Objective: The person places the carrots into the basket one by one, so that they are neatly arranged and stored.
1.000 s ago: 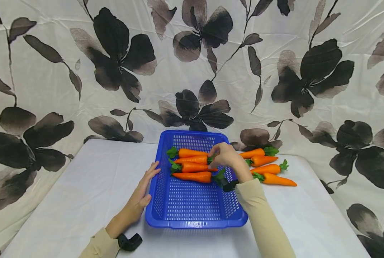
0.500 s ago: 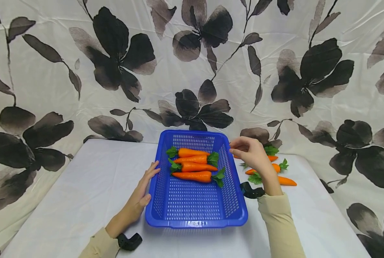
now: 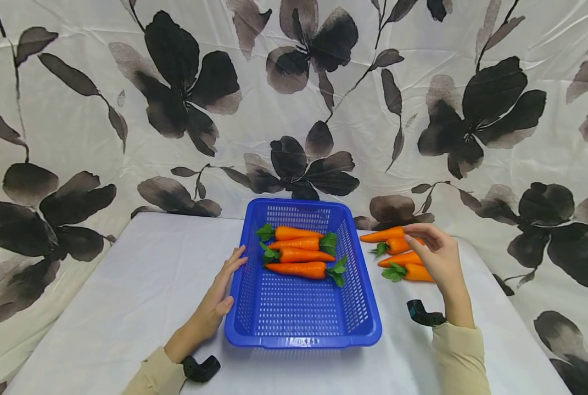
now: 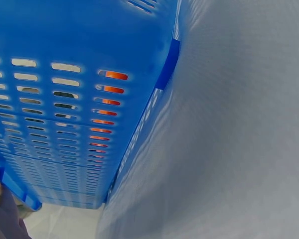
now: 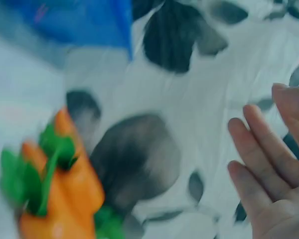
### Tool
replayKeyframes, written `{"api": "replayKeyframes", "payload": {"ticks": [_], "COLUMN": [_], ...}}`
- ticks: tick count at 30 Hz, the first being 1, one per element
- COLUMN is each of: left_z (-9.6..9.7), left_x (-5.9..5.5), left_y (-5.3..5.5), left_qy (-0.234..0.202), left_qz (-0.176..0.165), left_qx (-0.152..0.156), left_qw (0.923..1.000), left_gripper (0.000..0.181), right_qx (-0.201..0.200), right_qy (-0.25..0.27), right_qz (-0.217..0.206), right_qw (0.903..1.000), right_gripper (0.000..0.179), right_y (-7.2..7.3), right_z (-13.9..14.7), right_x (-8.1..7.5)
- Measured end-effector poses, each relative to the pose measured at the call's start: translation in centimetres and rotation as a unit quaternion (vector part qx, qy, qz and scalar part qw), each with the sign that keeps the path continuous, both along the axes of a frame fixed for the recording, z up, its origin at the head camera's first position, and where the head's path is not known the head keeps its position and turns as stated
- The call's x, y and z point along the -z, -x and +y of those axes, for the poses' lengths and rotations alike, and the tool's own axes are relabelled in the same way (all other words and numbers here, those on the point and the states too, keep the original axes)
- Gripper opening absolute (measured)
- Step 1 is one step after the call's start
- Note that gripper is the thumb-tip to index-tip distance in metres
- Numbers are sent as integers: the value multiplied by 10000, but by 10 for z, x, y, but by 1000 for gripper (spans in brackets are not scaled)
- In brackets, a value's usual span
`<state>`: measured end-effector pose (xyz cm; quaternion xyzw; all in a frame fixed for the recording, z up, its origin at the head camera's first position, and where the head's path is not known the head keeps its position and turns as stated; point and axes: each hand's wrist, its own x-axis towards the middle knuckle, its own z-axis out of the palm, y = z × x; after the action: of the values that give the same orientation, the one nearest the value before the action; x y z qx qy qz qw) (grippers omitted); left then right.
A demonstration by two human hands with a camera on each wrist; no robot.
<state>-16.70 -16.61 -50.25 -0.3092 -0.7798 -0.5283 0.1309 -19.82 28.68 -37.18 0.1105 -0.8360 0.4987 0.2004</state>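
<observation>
My left hand (image 3: 207, 310) rests its extended fingers against the left rim of a blue plastic basket (image 3: 303, 343). In the left wrist view, the slotted basket wall (image 4: 65, 30) fills the upper left, and part of the hand (image 4: 5, 214) shows at the lower left corner. Several orange carrots with green tops, such as the front carrot (image 3: 296, 270), lie side by side in the basket's far half. My right hand (image 3: 439, 255) hovers over more carrots (image 3: 392, 233) on the table. Seen from the right wrist, its fingers (image 5: 261, 172) are extended and hold nothing.
The table carries a white cloth (image 3: 126, 285). A floral fabric backdrop (image 3: 254, 137) hangs directly behind the basket and the table's far edge. Black wrist devices, one a left band (image 3: 201, 368) and one a right band (image 3: 424, 314), sit below the hands.
My right hand has left the carrots inside the basket, passed over its right rim and moved right to the carrots on the table. The left hand and basket have stayed put.
</observation>
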Motion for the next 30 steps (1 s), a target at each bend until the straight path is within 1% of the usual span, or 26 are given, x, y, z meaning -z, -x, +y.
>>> {"api": "replayKeyframes", "payload": {"ticks": [3, 7, 10, 12, 18, 22, 26, 30], "left_z": [0, 0, -1, 0, 1, 1, 1, 2], "left_x": [0, 0, 1, 1, -2, -4, -4, -4], "left_y": [0, 0, 1, 1, -1, -3, -3, -2], "left_qy": [3, -10, -10, -11, 14, 7, 30, 46], "left_qz": [3, 59, 106, 113, 30, -16, -19, -104], "left_qx": [-5, -10, -6, 3, -25, -42, -40, -18], "left_qw": [10000, 10000, 9999, 9999, 10000, 10000, 10000, 9999], "left_gripper": [64, 65, 65, 65, 65, 65, 64, 64], "right_qx": [281, 340, 396, 518, 896, 1154, 1299, 1340], "right_qy": [45, 419, 622, 631, 1098, 939, 679, 691], "right_qz": [-21, -181, -338, -465, -948, -1254, -1538, -1626], "right_qw": [9996, 9984, 9967, 9956, 9854, 9809, 9772, 9751], "right_gripper": [25, 29, 32, 33, 35, 37, 40, 41], "right_y": [-2, -4, -6, -8, -11, -9, -9, -11], "right_z": [19, 43, 58, 65, 79, 85, 93, 101], "right_x": [15, 37, 51, 58, 73, 81, 89, 98]}}
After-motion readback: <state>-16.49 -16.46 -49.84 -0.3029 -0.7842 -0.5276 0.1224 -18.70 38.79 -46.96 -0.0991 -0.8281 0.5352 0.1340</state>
